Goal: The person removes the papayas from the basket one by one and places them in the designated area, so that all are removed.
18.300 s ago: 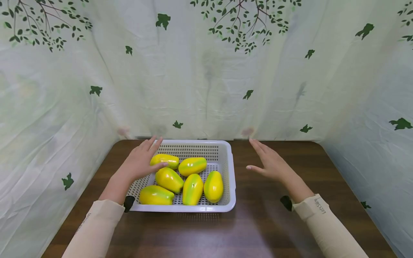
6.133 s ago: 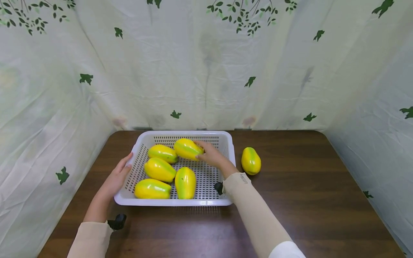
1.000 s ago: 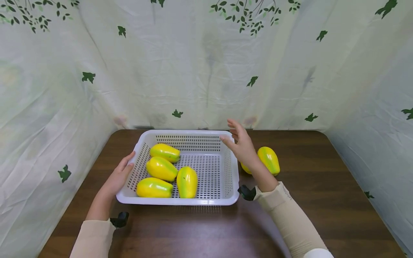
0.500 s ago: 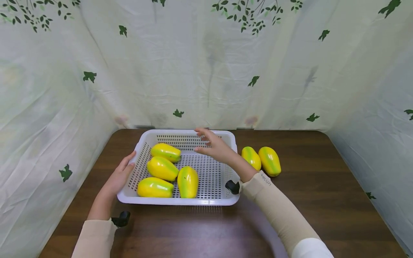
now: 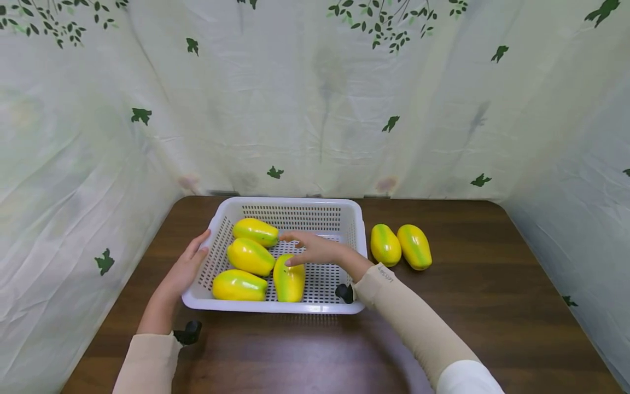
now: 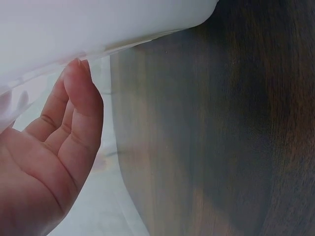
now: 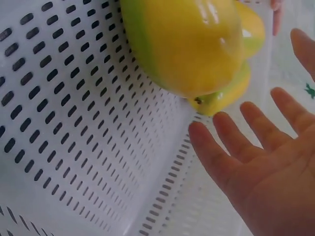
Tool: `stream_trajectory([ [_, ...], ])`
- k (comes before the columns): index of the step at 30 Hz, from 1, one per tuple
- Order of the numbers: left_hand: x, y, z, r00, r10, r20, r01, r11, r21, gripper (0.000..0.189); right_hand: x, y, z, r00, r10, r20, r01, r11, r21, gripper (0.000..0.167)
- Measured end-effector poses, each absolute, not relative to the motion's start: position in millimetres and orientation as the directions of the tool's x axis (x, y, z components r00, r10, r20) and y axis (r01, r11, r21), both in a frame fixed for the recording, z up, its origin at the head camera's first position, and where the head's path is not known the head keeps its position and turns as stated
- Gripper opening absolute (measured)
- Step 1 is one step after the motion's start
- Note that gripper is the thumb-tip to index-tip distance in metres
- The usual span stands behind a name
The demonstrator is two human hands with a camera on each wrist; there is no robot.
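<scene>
While the right hand [image 5: 315,249] is over the basket [image 5: 275,308], the left hand [image 5: 184,271] touches the left rim, presumably to stop the basket shifting. Left fingers look slightly bent against the wall; can't tell if they pinch it. Right hand is spread, thumb well apart from fingers, holding nothing; a gap that wide seems suited to a fat, smooth fruit. Its thumb overlaps the upright-lying fruit [image 5: 290,282]; contact unclear.

Four fruits in the basket: that one lies lengthwise mid-basket, the back fruit [image 5: 255,232], centre fruit [image 5: 251,256] and front fruit [image 5: 239,285] lie roughly crosswise down the left side, close enough that they likely check each other's rolling. Basket's right part is bare, which gives the right arm room to come in over that rim. Two more, inner fruit [image 5: 385,244] and outer fruit [image 5: 415,247], lie side by side on the table [image 5: 492,306], just right of the basket, probably for easy right-hand reach.
</scene>
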State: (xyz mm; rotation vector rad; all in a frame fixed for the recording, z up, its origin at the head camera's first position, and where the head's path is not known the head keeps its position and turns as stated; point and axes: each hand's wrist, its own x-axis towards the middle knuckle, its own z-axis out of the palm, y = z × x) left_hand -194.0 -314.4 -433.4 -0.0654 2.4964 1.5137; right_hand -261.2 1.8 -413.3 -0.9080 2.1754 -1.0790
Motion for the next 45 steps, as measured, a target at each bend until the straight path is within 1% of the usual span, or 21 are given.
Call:
stream_trajectory([
  [2,-194.5,-313.8,-434.3,-0.974,0.075,-0.215,-0.156,0.466,0.871,0.055,-261.7,1.4,-417.8,-0.612,-0.767,-0.193,-0.342,0.477,-0.81,0.063],
  [7,-195.7,-312.6,-434.9,-0.974,0.071,-0.213,-0.156,0.464,0.872,0.054,-262.6,0.7,-422.6,-0.599,-0.766,-0.233,-0.328,0.5,-0.802,0.062],
  [11,-195.6,-312.4,-434.0,-0.974,0.064,-0.216,-0.161,0.471,0.867,0.055,-263.7,0.9,-425.5,-0.587,-0.752,-0.298,-0.301,0.545,-0.783,0.063],
  [14,-195.3,-312.2,-433.7,-0.974,0.064,-0.217,-0.163,0.47,0.867,0.055,-264.7,1.1,-428.4,-0.567,-0.745,-0.352,-0.268,0.57,-0.776,0.064],
  [18,-195.0,-312.2,-433.7,-0.976,0.067,-0.209,-0.154,0.471,0.868,0.055,-265.9,1.2,-431.0,-0.55,-0.749,-0.369,-0.25,0.569,-0.783,0.063],
  [22,-194.4,-311.9,-433.2,-0.976,0.066,-0.206,-0.15,0.479,0.865,0.055,-266.5,1.5,-431.5,-0.555,-0.752,-0.356,-0.246,0.557,-0.793,0.062],
  [29,-194.9,-311.7,-434.0,-0.978,0.062,-0.201,-0.147,0.484,0.863,0.055,-266.1,3.8,-430.2,-0.599,-0.728,-0.335,-0.253,0.568,-0.783,0.061],
  [36,-195.8,-311.2,-434.3,-0.977,0.06,-0.205,-0.152,0.482,0.863,0.055,-266.1,5.3,-428.0,-0.605,-0.737,-0.3,-0.256,0.537,-0.804,0.057],
  [39,-195.9,-311.0,-434.2,-0.977,0.062,-0.206,-0.151,0.48,0.864,0.055,-265.9,6.3,-426.9,-0.611,-0.75,-0.253,-0.269,0.497,-0.825,0.056],
  [42,-196.0,-311.6,-434.5,-0.976,0.062,-0.207,-0.153,0.477,0.865,0.055,-264.0,7.6,-422.5,-0.613,-0.77,-0.177,-0.288,0.427,-0.857,0.055],
  [45,-195.6,-311.9,-434.6,-0.976,0.062,-0.208,-0.155,0.472,0.868,0.055,-264.6,8.6,-422.9,-0.633,-0.762,-0.136,-0.283,0.392,-0.876,0.054],
])
